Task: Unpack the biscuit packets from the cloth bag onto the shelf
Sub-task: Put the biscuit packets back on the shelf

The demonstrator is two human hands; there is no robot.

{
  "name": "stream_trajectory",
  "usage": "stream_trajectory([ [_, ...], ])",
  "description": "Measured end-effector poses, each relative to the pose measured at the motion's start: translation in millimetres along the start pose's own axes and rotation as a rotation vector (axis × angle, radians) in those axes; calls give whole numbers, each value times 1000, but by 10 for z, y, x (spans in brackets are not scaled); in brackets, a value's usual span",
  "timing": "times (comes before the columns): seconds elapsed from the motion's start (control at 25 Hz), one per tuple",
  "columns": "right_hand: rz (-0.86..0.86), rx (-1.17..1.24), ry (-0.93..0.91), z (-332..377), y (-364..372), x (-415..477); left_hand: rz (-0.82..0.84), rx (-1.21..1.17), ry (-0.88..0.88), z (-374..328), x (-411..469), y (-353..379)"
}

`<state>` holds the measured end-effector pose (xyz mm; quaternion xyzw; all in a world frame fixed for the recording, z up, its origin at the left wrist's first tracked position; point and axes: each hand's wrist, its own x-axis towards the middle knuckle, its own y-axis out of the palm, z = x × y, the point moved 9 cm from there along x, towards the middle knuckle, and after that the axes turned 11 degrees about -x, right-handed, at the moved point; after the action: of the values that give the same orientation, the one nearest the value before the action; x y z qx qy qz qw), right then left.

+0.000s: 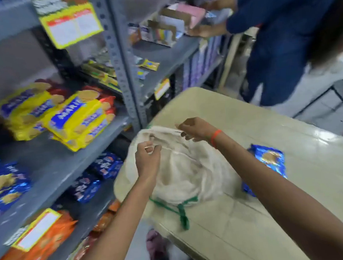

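On the table, both hands pinched the cloth bag rim apart, left hand nearer the shelf, its contents seemingly hidden below.

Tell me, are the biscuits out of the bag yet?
Partly, it seems. Yellow packets already sit on the shelf, and a blue packet lies on the table. Both hands, left and right, pinch the cloth bag at its mouth. Its contents are hidden, so what's left is unclear.
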<state>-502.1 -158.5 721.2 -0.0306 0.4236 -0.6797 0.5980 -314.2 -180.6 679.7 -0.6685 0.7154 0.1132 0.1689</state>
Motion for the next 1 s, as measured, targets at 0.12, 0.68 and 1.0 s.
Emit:
stream_trajectory([
  [0.12, -126, 11, 164, -1076, -376, -379, 205, 71, -85, 364, -274, 769],
  [0.68, -558, 1026, 682, -3693, 250, -1480, 827, 763, 151, 1005, -640, 3615],
  [1.0, -300, 1382, 630, -3241, 804, -1107, 1187, 742, 17, 1278, -815, 4036],
])
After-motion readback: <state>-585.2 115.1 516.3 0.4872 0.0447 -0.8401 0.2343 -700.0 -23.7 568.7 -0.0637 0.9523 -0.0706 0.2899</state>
